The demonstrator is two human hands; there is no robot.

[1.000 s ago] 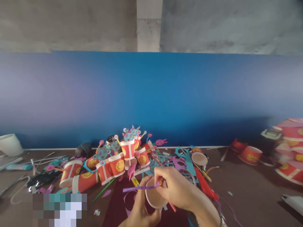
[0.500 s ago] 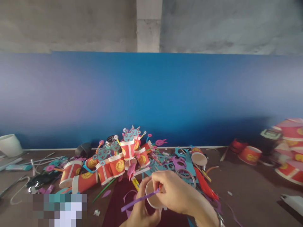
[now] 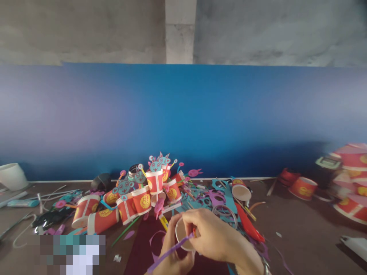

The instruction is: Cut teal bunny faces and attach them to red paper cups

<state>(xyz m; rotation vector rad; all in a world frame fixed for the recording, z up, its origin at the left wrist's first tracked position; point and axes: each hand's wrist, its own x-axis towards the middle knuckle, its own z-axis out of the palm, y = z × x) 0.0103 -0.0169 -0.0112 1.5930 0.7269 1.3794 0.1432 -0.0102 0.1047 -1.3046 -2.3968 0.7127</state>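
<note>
My left hand (image 3: 174,254) is wrapped round a paper cup (image 3: 181,229), whose open mouth faces up toward me. My right hand (image 3: 209,233) is closed, its fingertips bent down at the cup's mouth and pinching the end of a purple straw (image 3: 170,251). The straw slants out to the lower left, across the cup rim and over my left hand. A small orange bit (image 3: 194,231) shows at my right fingers; I cannot tell what it belongs to. My right fingertips are partly hidden inside the cup.
Several red paper cups with cut-paper animal faces (image 3: 155,165) stand beyond my hands. Teal paper scraps (image 3: 226,191), a tape roll (image 3: 225,214) and a red object (image 3: 249,223) lie to the right. Stacked cups (image 3: 354,204) stand far right, and a white cup (image 3: 13,176) far left.
The outer end of the purple straw has swung down toward the lower edge of the view. Both hands have shifted only slightly, still at the cup.
</note>
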